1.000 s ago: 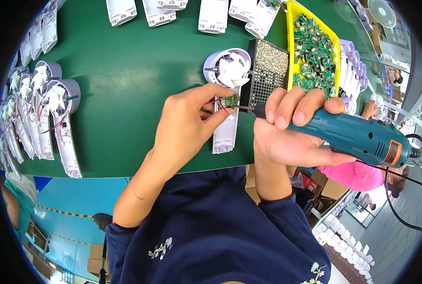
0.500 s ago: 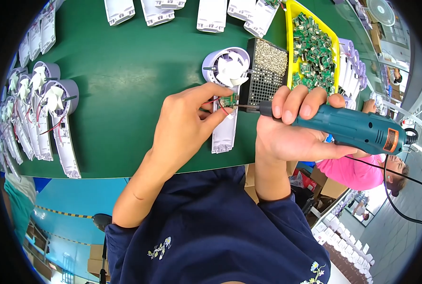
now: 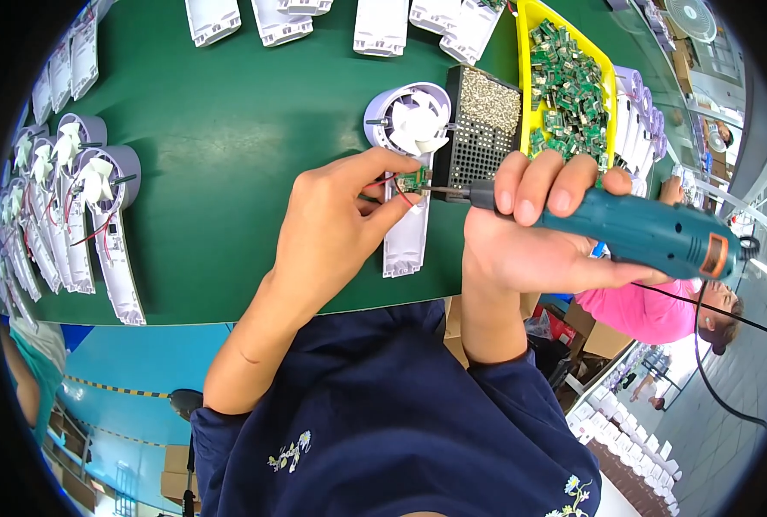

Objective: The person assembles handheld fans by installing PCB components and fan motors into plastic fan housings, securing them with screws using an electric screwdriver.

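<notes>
In front of me a white and lilac fan housing (image 3: pixel 405 246) lies on the green table, its white fan blades (image 3: pixel 419 125) at the far end. Thumb and fingers of my left hand (image 3: pixel 327 220) pinch a small green circuit board (image 3: pixel 413 179) over the housing's handle part. Red and dark wires run by those fingertips. My right hand (image 3: pixel 521 246) is wrapped round a teal electric screwdriver (image 3: pixel 633 226), held nearly level. Its bit (image 3: pixel 448 190) points left and reaches the board's right edge; whether it sits on a screw is too small to tell.
A black screw tray (image 3: pixel 478 155) stands right of the housing, beside a yellow bin (image 3: pixel 524 77) of circuit boards. Fan housings with blades (image 3: pixel 99 185) line the left; white shells (image 3: pixel 381 30) lie at the far edge. A cable (image 3: pixel 702 336) hangs from the screwdriver. A person in pink (image 3: pixel 637 310) is at right.
The screwdriver's rear end has swung slightly and its cable has shifted. Both hands keep their grips, with the bit still at the board.
</notes>
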A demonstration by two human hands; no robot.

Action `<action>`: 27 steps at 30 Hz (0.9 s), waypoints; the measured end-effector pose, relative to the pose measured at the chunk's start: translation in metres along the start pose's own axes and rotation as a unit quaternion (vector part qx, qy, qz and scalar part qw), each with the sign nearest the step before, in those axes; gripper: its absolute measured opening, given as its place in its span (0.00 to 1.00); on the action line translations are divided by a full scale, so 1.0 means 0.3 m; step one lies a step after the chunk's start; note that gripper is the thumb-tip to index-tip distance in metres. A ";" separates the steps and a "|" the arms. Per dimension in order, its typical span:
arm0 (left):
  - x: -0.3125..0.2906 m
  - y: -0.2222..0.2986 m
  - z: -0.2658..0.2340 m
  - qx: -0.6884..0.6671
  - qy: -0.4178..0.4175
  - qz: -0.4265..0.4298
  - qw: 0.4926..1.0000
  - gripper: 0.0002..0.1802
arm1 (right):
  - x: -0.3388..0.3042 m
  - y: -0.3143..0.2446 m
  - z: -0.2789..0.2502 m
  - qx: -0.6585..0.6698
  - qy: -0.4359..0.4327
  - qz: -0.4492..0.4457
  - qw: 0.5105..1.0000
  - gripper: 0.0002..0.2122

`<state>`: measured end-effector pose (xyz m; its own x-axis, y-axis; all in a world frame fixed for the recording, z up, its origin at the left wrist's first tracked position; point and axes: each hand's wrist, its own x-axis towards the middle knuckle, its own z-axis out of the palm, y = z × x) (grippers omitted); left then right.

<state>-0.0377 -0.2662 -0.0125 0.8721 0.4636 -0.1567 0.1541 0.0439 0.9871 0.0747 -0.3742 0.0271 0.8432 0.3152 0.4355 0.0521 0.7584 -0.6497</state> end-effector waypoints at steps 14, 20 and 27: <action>-0.037 0.020 0.022 0.155 0.073 0.114 0.979 0.13 | 0.015 -0.019 -0.021 0.041 0.105 0.038 0.993 0.37; -0.029 -0.010 0.033 0.196 0.103 0.177 0.959 0.14 | 0.021 -0.015 -0.013 0.033 0.127 0.024 0.991 0.37; -0.019 -0.017 0.037 0.189 0.112 0.190 0.957 0.14 | 0.022 0.021 0.009 0.050 0.150 0.028 0.987 0.38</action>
<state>-0.0382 -0.2789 -0.0170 0.7829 0.5632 0.2643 0.0392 -0.4687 0.8825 0.0792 -0.3659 0.0276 0.9645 0.1860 0.1875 -0.0386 0.8015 -0.5967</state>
